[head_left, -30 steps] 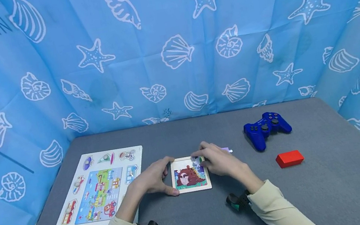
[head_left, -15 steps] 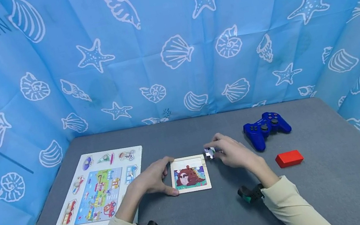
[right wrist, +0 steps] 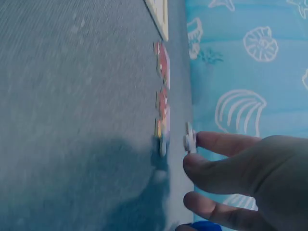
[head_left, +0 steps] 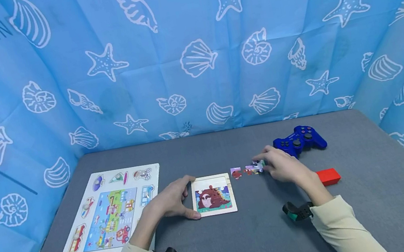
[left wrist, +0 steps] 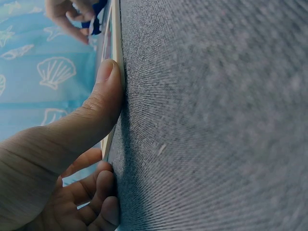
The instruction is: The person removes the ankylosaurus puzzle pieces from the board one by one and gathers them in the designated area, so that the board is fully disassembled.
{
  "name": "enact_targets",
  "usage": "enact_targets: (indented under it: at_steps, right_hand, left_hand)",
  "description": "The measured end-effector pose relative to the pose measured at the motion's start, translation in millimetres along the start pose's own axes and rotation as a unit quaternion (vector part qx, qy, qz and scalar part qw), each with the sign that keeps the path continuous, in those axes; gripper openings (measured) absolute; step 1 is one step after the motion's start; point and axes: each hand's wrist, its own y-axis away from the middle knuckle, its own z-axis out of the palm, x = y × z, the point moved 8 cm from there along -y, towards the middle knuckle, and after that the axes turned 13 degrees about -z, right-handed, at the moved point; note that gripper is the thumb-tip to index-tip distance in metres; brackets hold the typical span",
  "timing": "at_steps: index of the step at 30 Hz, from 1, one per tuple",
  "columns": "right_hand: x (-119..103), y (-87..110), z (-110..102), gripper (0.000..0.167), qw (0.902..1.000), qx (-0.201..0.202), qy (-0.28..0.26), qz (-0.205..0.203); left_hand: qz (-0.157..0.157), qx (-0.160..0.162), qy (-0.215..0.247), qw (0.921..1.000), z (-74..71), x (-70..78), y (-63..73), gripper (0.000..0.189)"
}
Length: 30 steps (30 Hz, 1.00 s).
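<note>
My left hand (head_left: 172, 198) grips the left side of a small wooden jigsaw tray (head_left: 225, 210), thumb at its near corner and fingers at its far corner. Pieces fill the tray's lower part with a brown spiky animal picture; its upper strip shows bare wood. In the left wrist view the thumb lies along the tray's edge (left wrist: 117, 33). My right hand (head_left: 285, 166) pinches a jigsaw piece (right wrist: 190, 138) between thumb and index finger, just above the table. Left of it lie loose pieces, a red and purple one (head_left: 236, 173) and another with red (head_left: 249, 170).
On the left lies a large white knob puzzle board (head_left: 73, 212) with vehicle pieces. A blue game controller (head_left: 294, 143) is just beyond my right hand, and a red block (head_left: 328, 176) sits beside that forearm. A blue shell-patterned curtain (head_left: 195, 86) stands behind the grey table (head_left: 223, 248).
My right hand has moved right from the tray, carrying a jigsaw piece out of its upper right area toward the loose pieces, which are now uncovered. The left hand stays on the tray.
</note>
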Motion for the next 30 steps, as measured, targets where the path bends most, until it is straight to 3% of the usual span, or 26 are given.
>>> enact_targets:
  at_steps: [15, 30]
  right_hand:
    - [12.9, 11.0, 3.4, 0.037, 0.998, -0.031, 0.015, 0.053]
    - [14.3, 9.7, 10.2, 0.038, 0.9968, -0.039, 0.037, 0.06]
  left_hand:
    - [0.0, 0.001, -0.008, 1.0, -0.2, 0.0, -0.1, 0.099]
    - [-0.002, 0.0, -0.006, 1.0, 0.6, -0.8, -0.4, 0.1]
